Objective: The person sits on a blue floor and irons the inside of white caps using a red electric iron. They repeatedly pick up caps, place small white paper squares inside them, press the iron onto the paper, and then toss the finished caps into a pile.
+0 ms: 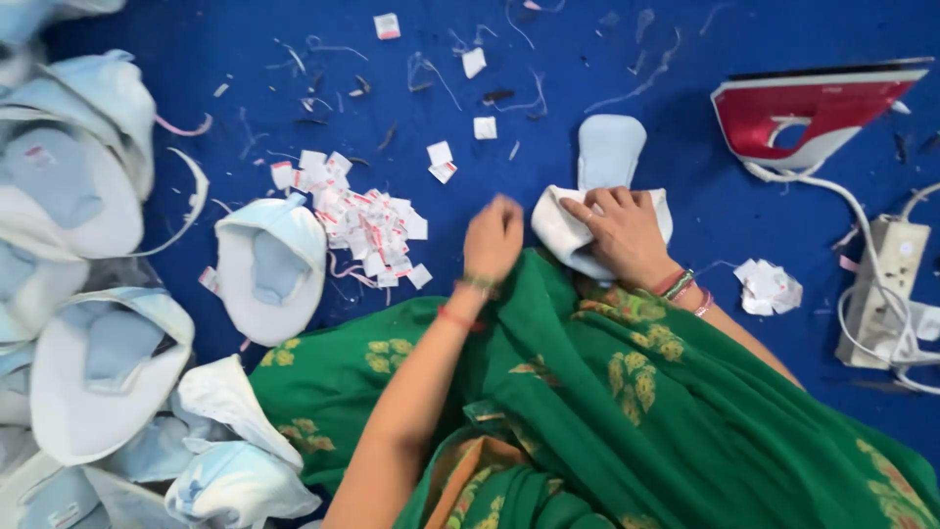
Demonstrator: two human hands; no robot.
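My right hand (625,230) presses down on a white padded fabric piece (563,227) that lies on the blue surface in front of my green garment. A pale blue pad (609,147) sticks out beyond it. My left hand (493,238) hovers just left of that piece, blurred, fingers bunched; whether it holds anything I cannot tell. A pile of small white-and-red labels (367,220) lies to its left.
A red and white iron (808,113) rests at the upper right, its cord running to a white power strip (886,289). Stacks of white and pale blue padded pieces (88,294) fill the left side. Thread scraps (431,78) litter the blue surface.
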